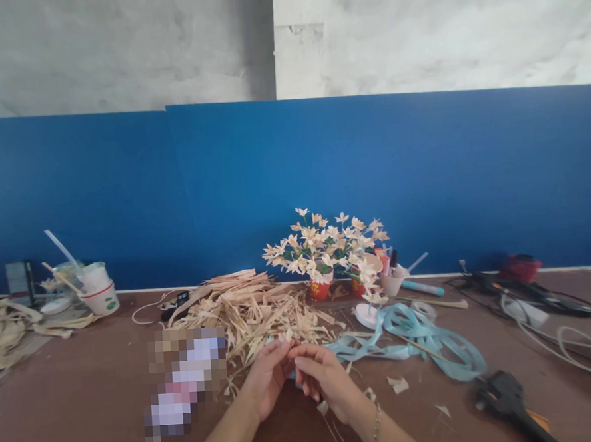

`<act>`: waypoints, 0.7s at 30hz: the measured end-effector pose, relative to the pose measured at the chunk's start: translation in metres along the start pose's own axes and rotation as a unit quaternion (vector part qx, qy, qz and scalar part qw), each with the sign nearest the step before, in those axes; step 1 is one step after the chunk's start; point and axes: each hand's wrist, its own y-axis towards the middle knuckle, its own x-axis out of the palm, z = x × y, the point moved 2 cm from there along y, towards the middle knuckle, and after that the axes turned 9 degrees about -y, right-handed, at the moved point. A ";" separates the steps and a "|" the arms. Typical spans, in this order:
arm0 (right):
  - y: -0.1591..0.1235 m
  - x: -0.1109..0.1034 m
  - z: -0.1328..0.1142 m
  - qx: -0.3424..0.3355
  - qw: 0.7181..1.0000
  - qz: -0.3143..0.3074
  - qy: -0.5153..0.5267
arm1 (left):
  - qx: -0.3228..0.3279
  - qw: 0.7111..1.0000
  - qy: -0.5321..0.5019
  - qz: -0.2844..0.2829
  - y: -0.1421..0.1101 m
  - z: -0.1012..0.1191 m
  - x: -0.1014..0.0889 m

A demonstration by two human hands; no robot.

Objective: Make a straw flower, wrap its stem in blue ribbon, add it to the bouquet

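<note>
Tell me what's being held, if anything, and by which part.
A small pale, flower-like piece, seemingly by its lower end, at the meeting fingertips of the left hand and right hand; the fingers hide the exact hold.

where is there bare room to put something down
Widest: the tabletop left of the pixelated item, in front of the far-left dried strips. A smaller patch lies right of the black tool. Crowded: the middle, with strip pile, flowers and blue ribbon; scraps lie beside the right hand.
</note>
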 end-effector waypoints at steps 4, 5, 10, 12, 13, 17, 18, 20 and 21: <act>-0.001 0.000 -0.002 -0.006 1.000 -0.008 0.000 | -0.004 1.000 -0.014 0.008 0.002 -0.002 -0.004; -0.001 0.000 -0.002 -0.006 1.000 -0.008 0.000 | -0.007 1.000 -0.017 0.009 0.002 -0.002 -0.005; -0.002 0.001 -0.002 -0.003 1.000 -0.009 -0.002 | -0.016 1.000 -0.023 0.007 0.002 -0.003 -0.008; -0.002 0.001 -0.003 -0.002 1.000 -0.013 -0.003 | -0.017 1.000 -0.024 0.009 0.002 -0.003 -0.008; -0.002 0.001 -0.003 -0.002 1.000 -0.014 -0.004 | -0.018 0.999 -0.025 0.009 0.002 -0.003 -0.008; -0.004 0.001 -0.004 0.000 1.000 -0.012 -0.007 | -0.016 0.999 -0.029 0.012 0.003 -0.003 -0.008; -0.004 0.001 -0.005 0.000 1.000 -0.012 -0.007 | -0.015 0.999 -0.029 0.013 0.003 -0.003 -0.008; -0.004 0.001 -0.005 -0.001 1.000 -0.013 -0.005 | -0.016 0.999 -0.029 0.013 0.003 -0.003 -0.008; -0.004 0.001 -0.005 -0.001 1.000 -0.014 -0.005 | -0.016 0.999 -0.030 0.012 0.003 -0.003 -0.008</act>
